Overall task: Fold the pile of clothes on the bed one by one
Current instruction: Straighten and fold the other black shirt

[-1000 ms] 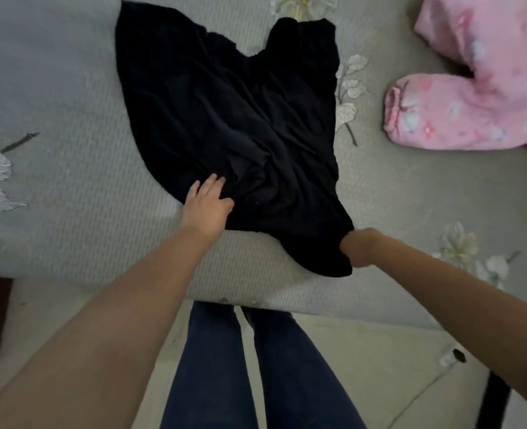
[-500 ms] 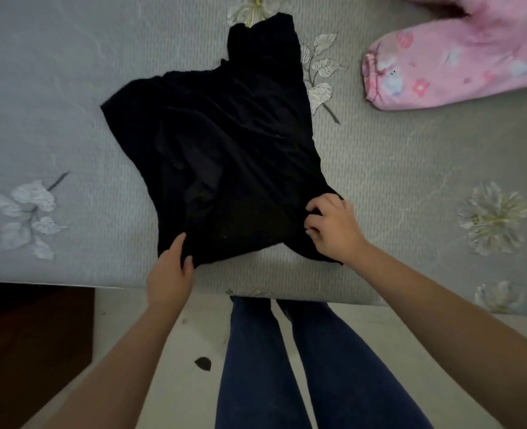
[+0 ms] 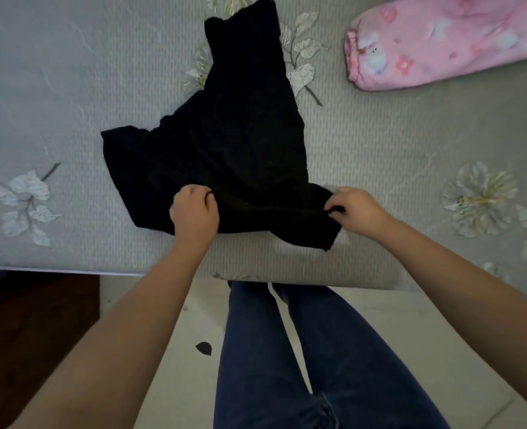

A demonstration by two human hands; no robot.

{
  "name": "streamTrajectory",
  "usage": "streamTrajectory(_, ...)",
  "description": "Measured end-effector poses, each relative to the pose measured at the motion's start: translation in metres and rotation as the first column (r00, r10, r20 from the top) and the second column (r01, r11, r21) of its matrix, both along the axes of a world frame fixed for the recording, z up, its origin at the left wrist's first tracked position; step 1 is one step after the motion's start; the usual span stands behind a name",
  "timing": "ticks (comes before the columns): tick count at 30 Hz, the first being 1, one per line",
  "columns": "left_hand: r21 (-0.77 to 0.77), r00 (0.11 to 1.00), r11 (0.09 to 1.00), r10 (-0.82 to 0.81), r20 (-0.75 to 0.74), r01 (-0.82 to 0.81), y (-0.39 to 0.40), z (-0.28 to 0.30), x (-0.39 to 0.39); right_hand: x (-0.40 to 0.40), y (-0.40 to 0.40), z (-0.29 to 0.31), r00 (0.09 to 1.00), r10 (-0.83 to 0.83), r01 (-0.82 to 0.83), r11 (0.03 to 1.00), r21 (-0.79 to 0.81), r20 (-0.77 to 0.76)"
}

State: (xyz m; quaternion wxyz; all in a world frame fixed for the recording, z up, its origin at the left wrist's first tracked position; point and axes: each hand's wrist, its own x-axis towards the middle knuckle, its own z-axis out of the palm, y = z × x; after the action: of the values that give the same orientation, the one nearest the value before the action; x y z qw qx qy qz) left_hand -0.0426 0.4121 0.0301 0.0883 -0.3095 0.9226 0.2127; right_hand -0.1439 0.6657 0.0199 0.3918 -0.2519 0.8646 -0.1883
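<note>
A black garment (image 3: 225,140) lies crumpled on the grey flowered bed (image 3: 70,88), its narrow end pointing away from me. My left hand (image 3: 194,210) is closed on the garment's near edge at the left. My right hand (image 3: 355,209) pinches the same near edge at its right corner. The cloth between the two hands is pulled into a taut ridge. A pink fleece garment (image 3: 442,41) with a flower print lies at the far right of the bed, partly cut off by the frame.
The bed's front edge (image 3: 287,278) runs just below the black garment. My legs in dark blue jeans (image 3: 287,351) stand against it on a pale floor. Dark wooden furniture (image 3: 23,335) sits at the lower left.
Both hands have shifted along the near edge and now grip it. The left hand moved up from below the hem onto the cloth; the right moved rightward to the corner.
</note>
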Motion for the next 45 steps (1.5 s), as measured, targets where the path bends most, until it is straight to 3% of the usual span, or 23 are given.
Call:
streamTrajectory(2, -0.057, 0.999, 0.998, -0.018, -0.033, 0.016, -0.014, 0.007, -0.017, -0.028, -0.016, 0.004, 0.993, -0.014, 0.023, 0.997, 0.068, -0.120)
streamTrajectory(4, -0.038, 0.997, 0.998, 0.048, -0.066, -0.050, -0.034, 0.018, -0.036, -0.064, -0.053, 0.014, 0.965, -0.145, 0.163, 0.984, 0.067, -0.219)
streamTrajectory(7, 0.098, 0.922, 0.942, 0.334, -0.197, -0.321, -0.064, 0.047, -0.071, -0.123, -0.124, 0.047, 0.868, -0.410, 0.375, 0.911, -0.173, -0.280)
streamTrajectory(10, 0.095, 0.864, 0.938, 0.345, -0.368, -0.333, -0.084, 0.074, -0.094, -0.152, -0.179, 0.090, 0.835, -0.395, 0.187, 0.859, -0.476, -0.384)
streamTrajectory(12, 0.059, 0.887, 0.953, 0.298, -0.354, -0.297, -0.100, 0.080, -0.098, -0.155, -0.196, 0.102, 0.846, -0.318, 0.016, 0.818, -0.575, -0.429)
streamTrajectory(14, 0.013, 0.920, 0.948, 0.311, -0.239, -0.317, -0.117, 0.072, -0.092, -0.154, -0.197, 0.092, 0.875, -0.225, -0.043, 0.846, -0.531, -0.429)
streamTrajectory(17, 0.035, 0.926, 0.926, 0.376, 0.042, -0.377, -0.130, 0.043, -0.072, -0.146, -0.173, 0.049, 0.906, -0.220, 0.096, 0.939, -0.332, -0.361)
streamTrajectory(20, 0.104, 0.961, 0.970, 0.198, 0.193, -0.220, -0.125, 0.009, -0.056, -0.120, -0.145, 0.006, 0.933, -0.226, 0.203, 0.973, -0.110, -0.279)
streamTrajectory(24, 0.287, 0.976, 0.957, -0.017, 0.219, -0.047, -0.104, -0.022, -0.060, -0.066, -0.130, -0.036, 0.979, -0.150, 0.152, 0.988, 0.003, -0.139)
streamTrajectory(27, 0.375, 0.972, 0.927, -0.066, 0.227, -0.025, -0.092, -0.034, -0.067, -0.046, -0.135, -0.050, 0.958, -0.126, 0.145, 0.988, 0.056, -0.257)
streamTrajectory(30, 0.307, 0.985, 0.951, -0.084, 0.150, 0.034, -0.095, -0.033, -0.076, -0.058, -0.147, -0.048, 0.828, -0.256, 0.222, 0.967, -0.128, -0.498)
streamTrajectory(32, 0.243, 0.992, 0.964, -0.121, 0.042, 0.107, -0.102, -0.027, -0.092, -0.075, -0.148, -0.043, 0.760, -0.263, 0.128, 0.957, -0.259, -0.594)
streamTrajectory(33, 0.204, 0.986, 0.965, -0.165, -0.013, 0.164, -0.106, -0.023, -0.104, -0.080, -0.146, -0.040, 0.776, -0.229, 0.062, 0.955, -0.290, -0.587)
streamTrajectory(35, 0.116, 0.952, 0.946, -0.294, -0.082, 0.302, -0.113, -0.018, -0.133, -0.084, -0.134, -0.034, 0.853, -0.202, 0.027, 0.938, -0.347, -0.481)
streamTrajectory(37, 0.035, 0.890, 0.890, -0.451, -0.062, 0.454, -0.112, -0.016, -0.168, -0.077, -0.110, -0.024, 0.923, -0.319, 0.221, 0.896, -0.384, -0.214)
streamTrajectory(38, 0.009, 0.846, 0.846, -0.533, -0.002, 0.533, -0.109, -0.016, -0.184, -0.072, -0.095, -0.020, 0.916, -0.400, 0.363, 0.857, -0.365, -0.028)
streamTrajectory(41, 0.059, 0.586, 0.621, -0.764, 0.270, 0.782, -0.085, -0.026, -0.220, -0.061, -0.048, -0.010, 0.759, -0.483, 0.605, 0.771, -0.199, 0.436)
streamTrajectory(43, 0.190, 0.382, 0.486, -0.831, 0.405, 0.853, -0.063, -0.035, -0.226, -0.063, -0.023, -0.005, 0.625, -0.469, 0.660, 0.744, -0.102, 0.624)
streamTrajectory(45, 0.292, 0.240, 0.395, -0.861, 0.448, 0.871, -0.040, -0.043, -0.218, -0.070, -0.001, -0.007, 0.424, -0.533, 0.783, 0.623, 0.001, 0.732)
